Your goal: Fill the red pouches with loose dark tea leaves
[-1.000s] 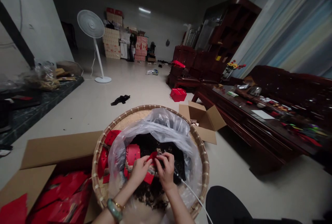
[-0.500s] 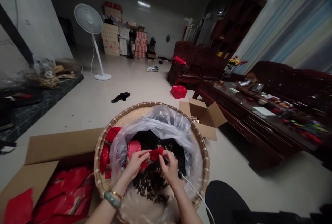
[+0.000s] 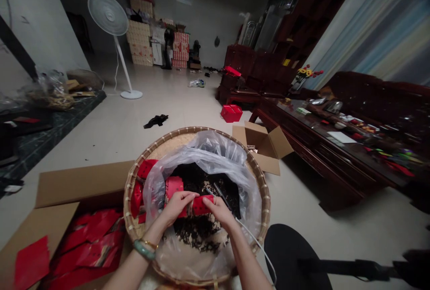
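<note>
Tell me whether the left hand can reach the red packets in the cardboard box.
Probably yes. The left hand holds a red packet with the right hand, so it must let go, but only the woven basket's rim lies between it and the red packets in the cardboard box.

A round woven tray sits on the floor, with a plastic bag inside it and loose leaves inside the bag. Left of the tray, just beside it, stands an open cardboard box filled with packets. A smaller open box sits behind it to the right, before a long counter. Farther back stand a fan and stacked cartons.
</note>
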### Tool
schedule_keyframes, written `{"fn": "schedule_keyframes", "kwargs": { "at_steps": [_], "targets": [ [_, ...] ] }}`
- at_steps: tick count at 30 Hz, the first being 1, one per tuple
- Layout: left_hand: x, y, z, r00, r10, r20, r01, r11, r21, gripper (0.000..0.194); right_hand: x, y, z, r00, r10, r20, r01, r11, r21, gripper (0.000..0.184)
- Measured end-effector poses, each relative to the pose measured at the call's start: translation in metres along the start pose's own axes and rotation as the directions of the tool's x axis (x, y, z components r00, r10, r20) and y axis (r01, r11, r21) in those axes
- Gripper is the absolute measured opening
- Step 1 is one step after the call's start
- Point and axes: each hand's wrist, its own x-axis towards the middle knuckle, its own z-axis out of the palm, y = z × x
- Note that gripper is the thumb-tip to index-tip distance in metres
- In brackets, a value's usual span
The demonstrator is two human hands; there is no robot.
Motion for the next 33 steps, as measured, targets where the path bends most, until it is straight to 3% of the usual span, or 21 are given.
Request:
{"fn": "schedule_keyframes", "kwargs": {
  "at_steps": [4, 7, 11, 13, 14, 16, 18, 20, 23, 26, 30, 33],
  "targets": [
    [0.004, 0.001, -0.001, 0.994, 0.015, -0.110, -0.014, 1.000, 0.009, 0.050, -0.003, -0.006, 0.004, 1.000, -0.021, 0.008, 0.020, 0.996, 0.090, 0.057],
    [0.009, -0.001, -0.005, 0.971, 0.121, -0.208, -0.089, 0.983, 0.160, 0.049, -0.007, -0.009, 0.008, 0.997, -0.052, 0.055, 0.043, 0.987, 0.156, 0.055],
    [0.007, -0.004, -0.008, 0.930, 0.279, -0.238, -0.178, 0.911, 0.372, 0.045, -0.008, -0.001, 0.013, 0.998, -0.041, 0.055, 0.028, 0.977, 0.213, 0.055],
    [0.000, -0.004, -0.007, 0.861, 0.453, -0.232, -0.275, 0.797, 0.539, 0.040, -0.006, 0.003, 0.014, 0.999, -0.026, 0.021, 0.022, 0.981, 0.190, 0.054],
    [-0.004, -0.004, -0.005, 0.808, 0.556, -0.192, -0.327, 0.696, 0.639, 0.041, -0.005, 0.005, 0.014, 1.000, -0.016, -0.002, 0.016, 0.986, 0.167, 0.054],
    [-0.013, -0.005, -0.001, 0.747, 0.664, 0.004, -0.409, 0.455, 0.791, 0.049, -0.003, 0.007, 0.013, 0.999, 0.003, -0.046, 0.003, 0.994, 0.112, 0.054],
    [-0.018, -0.008, 0.004, 0.765, 0.618, 0.181, -0.435, 0.288, 0.853, 0.059, -0.001, 0.007, 0.014, 0.998, 0.003, -0.065, 0.002, 0.997, 0.072, 0.055],
    [-0.020, -0.013, 0.008, 0.799, 0.555, 0.233, -0.419, 0.236, 0.877, 0.064, 0.000, 0.005, 0.017, 0.999, -0.006, -0.054, 0.008, 0.999, 0.050, 0.056],
    [-0.015, -0.022, 0.009, 0.823, 0.528, 0.212, -0.404, 0.280, 0.871, 0.065, 0.000, -0.002, 0.021, 0.999, -0.030, -0.018, 0.030, 0.999, 0.031, 0.056],
    [-0.006, -0.027, 0.004, 0.820, 0.553, 0.146, -0.401, 0.374, 0.836, 0.062, 0.001, -0.007, 0.018, 0.997, -0.065, -0.028, 0.067, 0.994, 0.085, 0.056],
    [0.004, -0.025, -0.008, 0.805, 0.591, -0.059, -0.336, 0.535, 0.775, 0.055, 0.004, -0.001, -0.001, 0.961, -0.061, -0.271, 0.123, 0.968, 0.220, 0.057],
    [0.009, -0.023, -0.017, 0.785, 0.576, -0.229, -0.262, 0.643, 0.720, 0.051, 0.003, 0.020, -0.014, 0.950, 0.033, -0.310, -0.047, 0.998, -0.040, 0.043]
  ]
}}
